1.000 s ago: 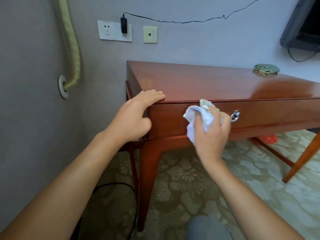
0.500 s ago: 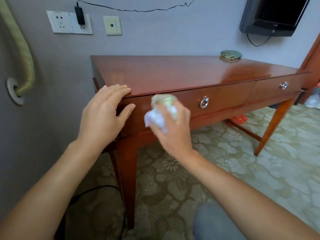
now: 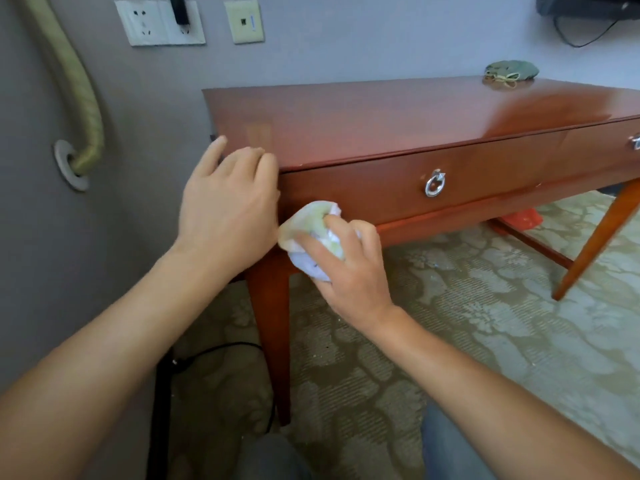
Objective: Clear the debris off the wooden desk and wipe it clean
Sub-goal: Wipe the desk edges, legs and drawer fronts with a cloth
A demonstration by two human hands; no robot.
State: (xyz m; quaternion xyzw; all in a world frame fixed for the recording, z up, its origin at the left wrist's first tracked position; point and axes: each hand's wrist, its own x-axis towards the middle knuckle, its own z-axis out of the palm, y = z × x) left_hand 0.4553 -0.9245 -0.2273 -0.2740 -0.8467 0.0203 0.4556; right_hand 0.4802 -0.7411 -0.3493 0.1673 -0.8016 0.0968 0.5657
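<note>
A glossy reddish wooden desk (image 3: 398, 116) stands against the wall, its front drawer carrying a metal ring pull (image 3: 435, 184). My left hand (image 3: 228, 206) rests on the desk's near left corner, fingers bent over the top edge. My right hand (image 3: 349, 271) grips a crumpled white and pale green cloth (image 3: 313, 233) and holds it against the lower left of the drawer front, by the corner leg. A small green bundle with a cord (image 3: 512, 71) lies on the far right of the desk top.
A patterned carpet (image 3: 485, 306) covers the floor under the desk. A black cable (image 3: 221, 351) runs on the floor by the left leg. Wall sockets (image 3: 159, 24) and a padded pipe (image 3: 79, 95) are on the wall. Something red (image 3: 523, 218) lies under the desk.
My right hand with the cloth has moved left and down along the drawer front toward the corner leg. My left hand stays on the desk corner. The camera has shifted.
</note>
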